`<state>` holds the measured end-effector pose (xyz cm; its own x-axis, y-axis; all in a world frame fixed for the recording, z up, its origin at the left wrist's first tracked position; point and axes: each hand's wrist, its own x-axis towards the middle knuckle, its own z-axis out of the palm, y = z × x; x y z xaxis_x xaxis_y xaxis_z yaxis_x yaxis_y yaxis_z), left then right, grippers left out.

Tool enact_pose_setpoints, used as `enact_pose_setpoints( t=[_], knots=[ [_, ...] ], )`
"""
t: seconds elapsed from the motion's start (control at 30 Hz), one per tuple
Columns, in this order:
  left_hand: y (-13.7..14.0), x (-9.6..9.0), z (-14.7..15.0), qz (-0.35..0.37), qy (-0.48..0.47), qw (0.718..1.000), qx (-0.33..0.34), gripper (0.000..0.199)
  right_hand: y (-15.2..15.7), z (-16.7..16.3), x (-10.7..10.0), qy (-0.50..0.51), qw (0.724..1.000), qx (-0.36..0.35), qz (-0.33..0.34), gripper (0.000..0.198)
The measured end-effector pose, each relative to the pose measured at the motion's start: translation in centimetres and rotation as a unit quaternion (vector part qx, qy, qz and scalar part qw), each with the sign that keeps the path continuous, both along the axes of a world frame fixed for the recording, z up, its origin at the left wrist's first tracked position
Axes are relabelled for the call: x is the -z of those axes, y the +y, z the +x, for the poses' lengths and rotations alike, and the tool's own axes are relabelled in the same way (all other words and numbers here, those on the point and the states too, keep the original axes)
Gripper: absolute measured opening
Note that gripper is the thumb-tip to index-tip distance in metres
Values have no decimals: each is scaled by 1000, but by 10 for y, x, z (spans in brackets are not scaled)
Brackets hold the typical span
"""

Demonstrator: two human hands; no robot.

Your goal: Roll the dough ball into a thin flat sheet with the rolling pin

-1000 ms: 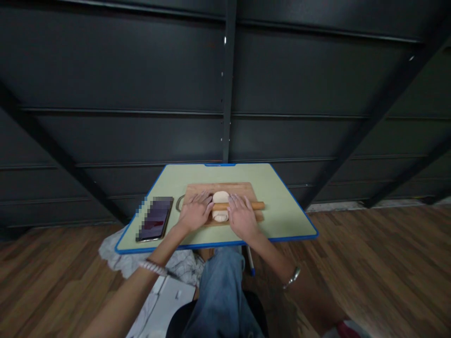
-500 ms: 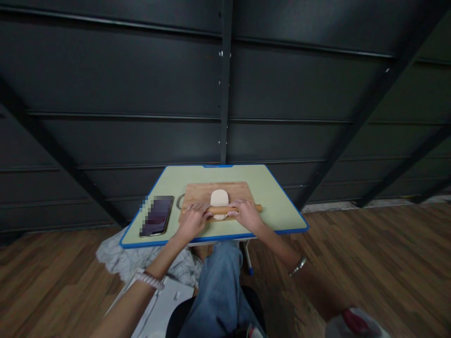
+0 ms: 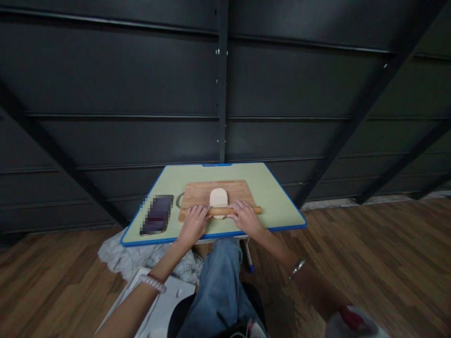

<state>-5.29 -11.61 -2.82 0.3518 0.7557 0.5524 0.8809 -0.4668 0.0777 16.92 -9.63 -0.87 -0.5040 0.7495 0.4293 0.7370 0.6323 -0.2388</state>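
Here the left hand (image 3: 192,226) and right hand (image 3: 245,218) both rest on a wooden pin (image 3: 230,211) that lies crosswise over the near end of a pale dough (image 3: 219,197). The left hand covers the pin's left end, its fingers (image 3: 199,212) laid side by side over the top and curled loosely about it. The right hand sits over the pin right of the dough, its fingers (image 3: 237,206) a little spread and draped forward over the wood; the pin's right tip sticks out bare past that hand. Neither hand touches the dough itself, as far as the view shows.

The dough is an oblong lump, flattened, lying lengthwise away from the person in the middle of a wooden board (image 3: 199,191). The board lies flat on a small green desk (image 3: 275,197) with a blue rim, its near edge close to the desk's near edge. A grey loop handle (image 3: 179,200) shows at the board's left side. Left of that, apart from the board, a dark phone (image 3: 157,215) lies flat on the desk. A bracelet rings each wrist. Below the desk are a knee in blue jeans (image 3: 220,281), a crumpled pale cloth (image 3: 123,256) on the wooden floor (image 3: 380,263), and behind the desk a dark panelled wall (image 3: 141,94).
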Motion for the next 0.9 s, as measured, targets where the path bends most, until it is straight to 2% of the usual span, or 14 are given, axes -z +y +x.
enact_pose_setpoints(
  t=[0.13, 0.23, 0.3, 0.37, 0.43, 0.5, 0.53, 0.57, 0.73, 0.9],
  knots=[
    [-2, -13, -3, -4, -43, 998, 54, 30, 0, 0, 1, -34, 998, 37, -29, 24],
    [-4, -23, -4, 14, -117, 992, 52, 35, 8, 0, -7, 49, 993, 62, -88, 19],
    [1, -27, -4, 2, -185, 982, 30, 34, 19, -1, -15, 145, 970, 84, -177, 12],
    [12, -31, -1, -61, -258, 964, 1, 30, 32, -1, -23, 260, 913, 104, -298, 14],
    [29, -33, 3, -166, -340, 925, -35, 23, 44, -1, -27, 386, 824, 112, -399, 21],
    [46, -35, 8, -255, -405, 876, -61, 16, 53, 0, -28, 475, 750, 112, -446, 24],
    [54, -37, 9, -279, -418, 862, -63, 14, 57, 0, -28, 499, 730, 112, -454, 25],
    [61, -38, 11, -299, -424, 853, -59, 15, 59, 1, -26, 511, 719, 112, -457, 26],
    [82, -47, 11, -381, -402, 832, -17, 27, 70, 3, -15, 528, 702, 113, -464, 28],
    [100, -54, 16, -446, -367, 816, 15, 38, 79, 2, -5, 533, 697, 122, -464, 23]
  ],
)
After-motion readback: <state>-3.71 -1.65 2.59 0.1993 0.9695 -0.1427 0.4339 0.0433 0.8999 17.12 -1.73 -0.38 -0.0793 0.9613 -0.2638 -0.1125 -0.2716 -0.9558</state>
